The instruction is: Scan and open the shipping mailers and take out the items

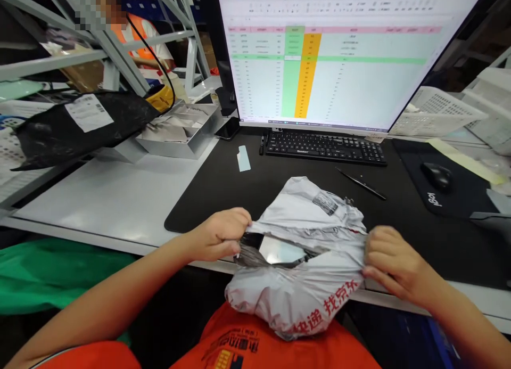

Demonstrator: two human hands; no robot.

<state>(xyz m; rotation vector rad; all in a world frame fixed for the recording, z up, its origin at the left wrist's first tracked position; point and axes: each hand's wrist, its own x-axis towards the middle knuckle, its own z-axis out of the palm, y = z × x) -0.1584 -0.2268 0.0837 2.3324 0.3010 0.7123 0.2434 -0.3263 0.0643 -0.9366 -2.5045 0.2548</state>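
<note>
A white plastic mailing bag [303, 209] with red printed characters lies over the desk's front edge and against my orange shirt. Its side is torn or pulled apart, and through the gap shows a pale, flat item [281, 250] with dark edges, whose kind I cannot make out. My left hand [225, 233] is closed on the bag's left edge beside the opening. On the opposite side, my right hand [389, 260] grips the bag's right edge with curled fingers. The plastic is stretched and creased between both hands.
Behind the bag stand a keyboard [325, 147] and a monitor [331, 76] showing a spreadsheet. A pen [361, 183] and a mouse [436, 175] lie to the right. At left are a black parcel [131, 113], an open box of papers [191, 142] and a phone [227, 128]. Another person in orange is behind the frame.
</note>
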